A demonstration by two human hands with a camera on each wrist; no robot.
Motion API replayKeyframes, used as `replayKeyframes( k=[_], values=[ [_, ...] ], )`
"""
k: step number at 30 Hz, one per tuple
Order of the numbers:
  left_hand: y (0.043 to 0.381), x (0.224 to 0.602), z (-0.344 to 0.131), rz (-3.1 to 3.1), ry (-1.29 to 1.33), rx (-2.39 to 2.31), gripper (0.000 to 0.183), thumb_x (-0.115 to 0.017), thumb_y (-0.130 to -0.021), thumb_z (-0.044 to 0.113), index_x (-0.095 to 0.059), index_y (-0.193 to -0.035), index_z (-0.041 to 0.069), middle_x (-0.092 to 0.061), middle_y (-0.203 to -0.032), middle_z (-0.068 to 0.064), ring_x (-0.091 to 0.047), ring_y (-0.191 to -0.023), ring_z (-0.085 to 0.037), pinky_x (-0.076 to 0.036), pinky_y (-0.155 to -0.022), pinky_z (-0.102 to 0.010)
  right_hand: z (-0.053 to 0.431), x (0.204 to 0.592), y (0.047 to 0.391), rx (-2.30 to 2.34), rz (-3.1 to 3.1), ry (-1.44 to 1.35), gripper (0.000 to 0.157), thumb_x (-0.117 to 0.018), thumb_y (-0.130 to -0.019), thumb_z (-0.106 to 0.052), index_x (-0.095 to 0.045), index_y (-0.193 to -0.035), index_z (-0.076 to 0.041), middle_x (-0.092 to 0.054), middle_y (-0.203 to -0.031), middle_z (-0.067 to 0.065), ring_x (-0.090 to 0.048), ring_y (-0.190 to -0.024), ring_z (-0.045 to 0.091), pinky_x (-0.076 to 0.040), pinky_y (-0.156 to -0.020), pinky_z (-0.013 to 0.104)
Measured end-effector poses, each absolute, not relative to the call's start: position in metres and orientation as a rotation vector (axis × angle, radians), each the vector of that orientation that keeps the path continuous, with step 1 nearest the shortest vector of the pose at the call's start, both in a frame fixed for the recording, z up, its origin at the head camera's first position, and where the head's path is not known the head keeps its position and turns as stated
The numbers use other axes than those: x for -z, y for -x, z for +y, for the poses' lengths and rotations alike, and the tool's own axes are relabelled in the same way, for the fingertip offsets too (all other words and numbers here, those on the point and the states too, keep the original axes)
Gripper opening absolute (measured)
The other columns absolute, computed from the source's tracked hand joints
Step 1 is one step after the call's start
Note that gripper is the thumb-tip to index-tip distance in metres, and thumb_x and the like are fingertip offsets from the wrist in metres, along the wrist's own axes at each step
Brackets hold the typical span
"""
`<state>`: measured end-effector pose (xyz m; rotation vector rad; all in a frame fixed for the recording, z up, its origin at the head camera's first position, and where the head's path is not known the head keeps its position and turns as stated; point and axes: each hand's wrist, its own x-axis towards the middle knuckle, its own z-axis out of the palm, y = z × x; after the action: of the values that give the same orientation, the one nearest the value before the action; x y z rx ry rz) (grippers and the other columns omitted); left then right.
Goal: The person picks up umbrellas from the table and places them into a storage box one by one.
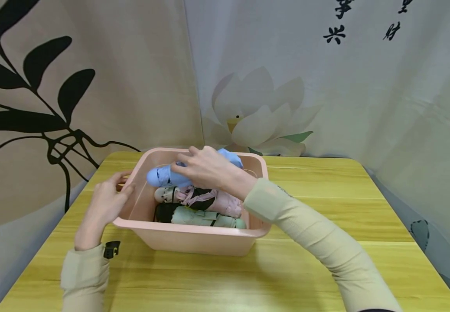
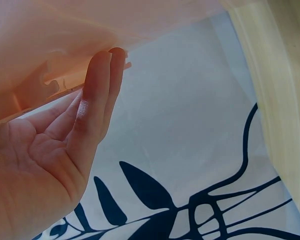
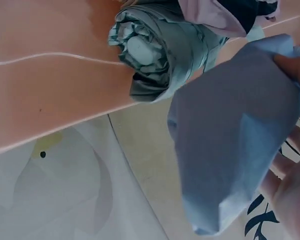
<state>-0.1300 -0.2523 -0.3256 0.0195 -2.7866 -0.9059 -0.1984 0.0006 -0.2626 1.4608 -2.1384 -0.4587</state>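
Observation:
A pink plastic bin (image 1: 194,239) holds several folded umbrellas lying side by side. My right hand (image 1: 209,168) grips the blue folded umbrella (image 1: 158,177) at the bin's far side; its loose blue cloth (image 3: 230,125) hangs large in the right wrist view. Nearer to me lie a pink-and-black umbrella (image 1: 226,203) and a mint green umbrella (image 1: 194,216). With thumb and fingers on either side, my left hand (image 1: 108,199) holds the bin's left rim. The left wrist view shows those fingers (image 2: 92,95) against the bin's outer wall.
Under the bin is a yellow wood-grain table (image 1: 311,268). Behind it hangs a pale curtain (image 1: 151,86) printed with dark leaves and a lotus. A rolled grey-green umbrella end (image 3: 145,52) shows beside the bin wall in the right wrist view.

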Motion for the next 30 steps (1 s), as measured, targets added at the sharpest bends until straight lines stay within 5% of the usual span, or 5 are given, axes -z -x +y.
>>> replayKeyframes(
  k=[8,18,27,30],
  values=[
    [0.13,0.325,-0.252,-2.775,-0.018,0.902,0.044,-0.044,-0.095,0.028,-0.046,-0.131,0.002,-0.059,-0.116,-0.025,-0.059,-0.099,-0.039,-0.05,-0.076,-0.048,-0.006,0.273,0.202,0.523,-2.231,-1.483,0.036,-0.053,-0.087,-0.028,-0.049,-0.123,-0.024,-0.058,-0.115,-0.001,-0.06,-0.091,0.021,-0.052,-0.061,0.032],
    [0.13,0.324,-0.251,-2.767,-0.017,0.899,0.044,-0.044,-0.095,0.027,-0.047,-0.13,0.002,-0.06,-0.115,-0.024,-0.059,-0.099,-0.038,-0.049,-0.077,-0.049,-0.008,0.281,0.202,0.544,-2.279,-1.497,0.037,-0.053,-0.089,-0.034,-0.048,-0.125,-0.025,-0.057,-0.117,0.0,-0.06,-0.093,0.019,-0.05,-0.055,0.028],
    [0.129,0.324,-0.252,-2.767,-0.03,0.893,0.044,-0.044,-0.094,0.028,-0.047,-0.13,0.003,-0.06,-0.115,-0.024,-0.059,-0.099,-0.038,-0.049,-0.077,-0.048,-0.001,0.267,0.201,0.502,-2.327,-1.573,0.04,-0.06,-0.085,-0.04,-0.053,-0.121,-0.025,-0.058,-0.119,-0.001,-0.057,-0.104,0.018,-0.051,-0.082,0.033],
    [0.129,0.324,-0.253,-2.77,-0.033,0.895,0.044,-0.044,-0.094,0.028,-0.047,-0.13,0.003,-0.06,-0.116,-0.024,-0.059,-0.099,-0.038,-0.048,-0.077,-0.048,0.005,0.257,0.197,0.5,-2.396,-1.579,0.038,-0.058,-0.086,-0.037,-0.052,-0.122,-0.027,-0.057,-0.12,-0.003,-0.056,-0.107,0.016,-0.052,-0.075,0.035]
  ],
)
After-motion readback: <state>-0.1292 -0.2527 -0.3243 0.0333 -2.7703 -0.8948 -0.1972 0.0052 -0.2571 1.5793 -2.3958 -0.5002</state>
